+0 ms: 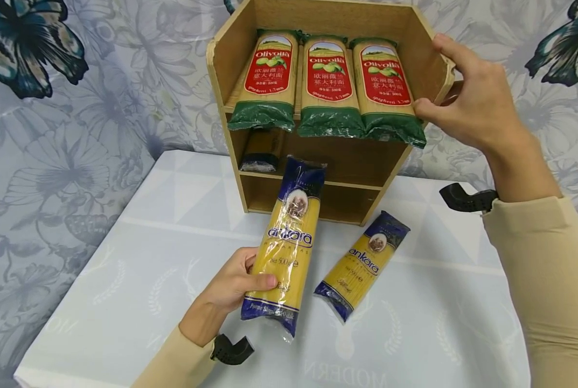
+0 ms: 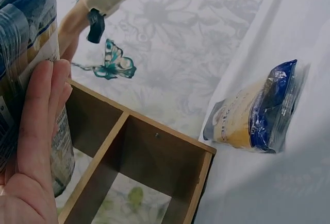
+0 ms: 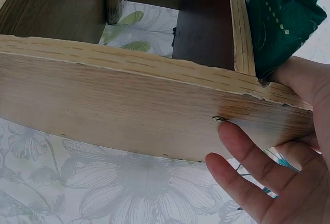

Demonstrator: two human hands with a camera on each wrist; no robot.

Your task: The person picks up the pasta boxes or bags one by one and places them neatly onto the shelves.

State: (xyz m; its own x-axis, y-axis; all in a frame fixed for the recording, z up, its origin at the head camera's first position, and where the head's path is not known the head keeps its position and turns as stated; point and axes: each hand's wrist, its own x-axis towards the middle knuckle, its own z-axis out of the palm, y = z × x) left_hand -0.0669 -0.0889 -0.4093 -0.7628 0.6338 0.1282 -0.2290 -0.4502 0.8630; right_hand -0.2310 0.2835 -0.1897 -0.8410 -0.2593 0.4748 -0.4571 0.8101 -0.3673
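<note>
My left hand grips a yellow and blue pack of spaghetti near its lower end, thumb across the front. The pack is tilted, its top in front of the wooden shelf. In the left wrist view, fingers lie along the wrapper of the pack. High on the shelf's right side, my right hand grips the side panel. Its thumb is on the inner side, by a green-ended spaghetti pack; in the right wrist view, fingers are against the outer face of the panel.
Two more green-ended packs lean on the top tier. One dark-ended pack lies at the left of the middle tier. Another yellow and blue pack lies on the white tablecloth. Patterned fabric hangs behind.
</note>
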